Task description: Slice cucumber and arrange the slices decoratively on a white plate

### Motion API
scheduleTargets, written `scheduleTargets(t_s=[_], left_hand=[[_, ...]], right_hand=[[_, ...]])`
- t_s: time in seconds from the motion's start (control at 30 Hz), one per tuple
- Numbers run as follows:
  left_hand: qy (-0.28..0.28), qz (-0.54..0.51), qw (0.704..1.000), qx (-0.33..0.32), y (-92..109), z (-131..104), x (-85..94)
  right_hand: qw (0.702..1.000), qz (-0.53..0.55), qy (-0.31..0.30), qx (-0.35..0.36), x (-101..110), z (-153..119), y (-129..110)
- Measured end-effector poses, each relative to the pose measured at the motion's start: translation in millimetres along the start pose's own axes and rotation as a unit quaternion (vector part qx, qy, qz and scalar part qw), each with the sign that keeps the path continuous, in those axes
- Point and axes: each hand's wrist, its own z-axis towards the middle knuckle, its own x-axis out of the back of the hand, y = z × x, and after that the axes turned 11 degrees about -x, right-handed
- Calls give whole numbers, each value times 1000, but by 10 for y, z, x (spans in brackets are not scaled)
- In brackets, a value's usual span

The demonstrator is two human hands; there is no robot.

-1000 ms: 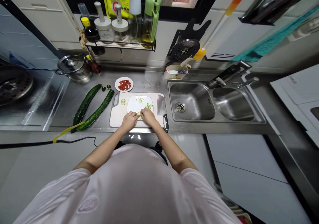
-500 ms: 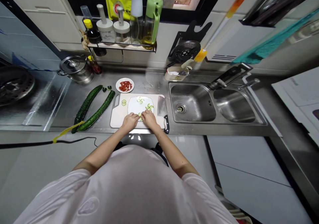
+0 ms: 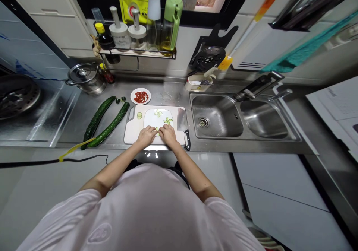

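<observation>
Both hands meet at the near edge of a white square plate, which lies on a white cutting board. My left hand and my right hand have their fingertips pinched on small cucumber slices between them. Two pinwheels of cut cucumber slices, one at the back and one at the right, lie on the plate. A few loose cucumber rounds rest on the board's left part. On the right lies a cleaver with a black handle.
Two whole cucumbers lie left of the board, with cut ends nearby. Behind it stands a small plate of red pieces. A double sink is on the right, a steel pot at the back left. A rack holds bottles.
The hands stay almost in place over the plate, with only slight finger movement. The whole view has shifted very slightly.
</observation>
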Motion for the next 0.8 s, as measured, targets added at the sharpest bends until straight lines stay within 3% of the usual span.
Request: scheduleTargets(t_s=[0.5, 0.8], left_hand=[[-35, 24, 999, 12, 47, 24, 51], [-34, 35, 999, 7, 36, -35, 20]], right_hand=[[1000, 21, -22, 0, 70, 46, 6], [999, -11, -6, 49, 53, -17, 11]])
